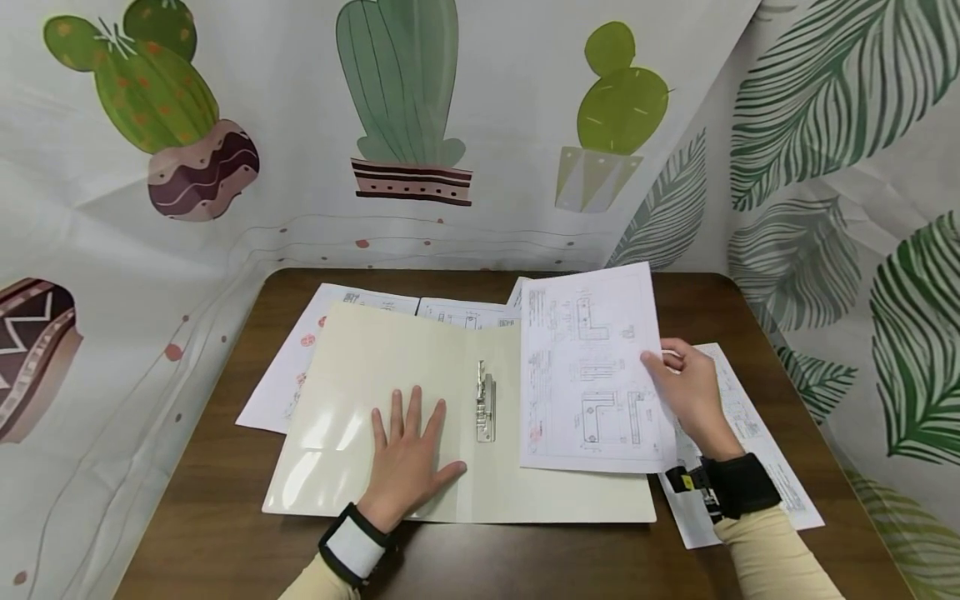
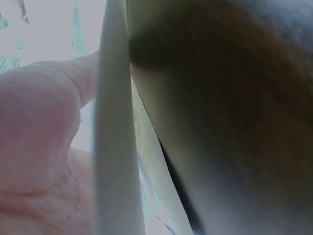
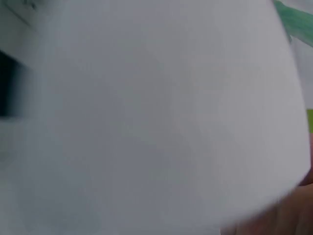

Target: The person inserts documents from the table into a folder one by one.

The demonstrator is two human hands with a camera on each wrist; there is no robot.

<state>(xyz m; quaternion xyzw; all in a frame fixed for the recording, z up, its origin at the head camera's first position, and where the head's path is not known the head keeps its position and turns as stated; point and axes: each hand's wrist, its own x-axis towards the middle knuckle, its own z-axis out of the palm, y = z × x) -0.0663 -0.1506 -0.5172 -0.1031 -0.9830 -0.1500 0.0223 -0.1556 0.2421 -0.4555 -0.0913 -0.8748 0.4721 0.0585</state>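
Note:
A cream folder (image 1: 337, 375) lies spread out on the table, with a metal clip (image 1: 486, 408) beside its spine. Fingers spread, my left hand (image 1: 408, 467) rests flat on the folder's left cover. My right hand (image 1: 686, 392) pinches the right edge of a white sheet of paper (image 1: 555, 367) printed with technical drawings. That sheet is over the folder's right cover and hides much of it. In the right wrist view the sheet's blank back (image 3: 171, 117) fills most of the picture. The left wrist view shows the folder's edge (image 2: 115, 147) close up beside my palm.
More printed sheets (image 1: 281, 383) stick out behind the folder at the left, some with red stamps. Another printed sheet (image 1: 757, 433) lies under my right forearm. The brown wooden table (image 1: 217, 483) meets a cloth backdrop (image 1: 517, 100) with cactus and leaf prints.

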